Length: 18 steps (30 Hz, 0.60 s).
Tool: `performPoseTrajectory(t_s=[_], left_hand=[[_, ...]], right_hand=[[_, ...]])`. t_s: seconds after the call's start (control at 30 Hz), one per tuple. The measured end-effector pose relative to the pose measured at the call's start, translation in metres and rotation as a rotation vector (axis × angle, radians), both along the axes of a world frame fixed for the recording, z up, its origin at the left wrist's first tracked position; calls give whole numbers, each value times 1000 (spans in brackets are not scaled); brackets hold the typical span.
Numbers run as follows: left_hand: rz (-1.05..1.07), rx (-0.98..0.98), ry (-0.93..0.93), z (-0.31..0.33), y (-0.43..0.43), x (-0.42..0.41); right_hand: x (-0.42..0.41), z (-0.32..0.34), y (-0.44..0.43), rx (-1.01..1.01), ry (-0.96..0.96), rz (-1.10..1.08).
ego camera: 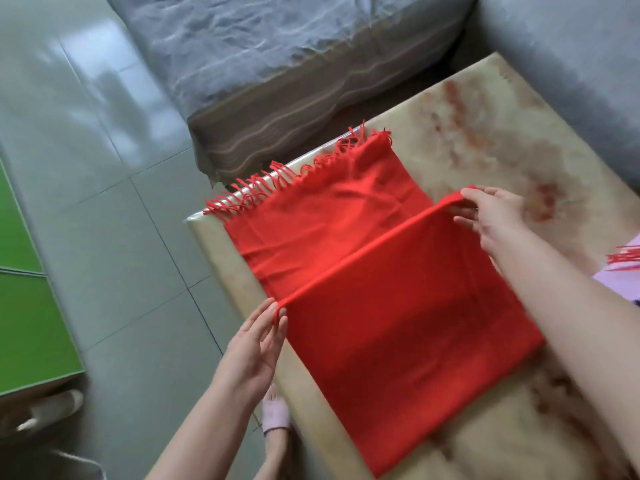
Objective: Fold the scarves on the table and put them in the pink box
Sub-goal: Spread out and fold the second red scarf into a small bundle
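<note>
Table [485, 109], scarf [398, 323] between left hand [254, 344], right hand [495, 216]

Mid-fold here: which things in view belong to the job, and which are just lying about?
Job: red scarf, pinched along its fold by left hand and right hand; table; pink box; red fringe over it.
Lying about: covered sofa; green panel; shoe.

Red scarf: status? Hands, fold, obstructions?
Left hand, right hand each pinch one end of the fold. On the table, red scarf part-folded, fringe at far edge. Nothing lying on it.
</note>
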<state>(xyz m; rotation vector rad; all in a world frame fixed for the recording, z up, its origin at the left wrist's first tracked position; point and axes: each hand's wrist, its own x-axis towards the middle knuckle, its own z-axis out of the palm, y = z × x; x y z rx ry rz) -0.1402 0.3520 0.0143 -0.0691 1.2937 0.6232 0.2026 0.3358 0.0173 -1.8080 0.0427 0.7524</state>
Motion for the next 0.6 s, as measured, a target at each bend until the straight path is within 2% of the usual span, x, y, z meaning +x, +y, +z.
performPoseTrajectory(t_s=[0.3, 0.43, 0.6], left_hand=[[107, 46, 2, -26, 121, -4], [96, 8, 32, -41, 150, -4], [72, -21, 31, -55, 169, 4]], right_hand=[[-5, -21, 127, 26, -22, -17], [-5, -39, 159, -28, -40, -10], [-7, -54, 176, -89, 25, -31]])
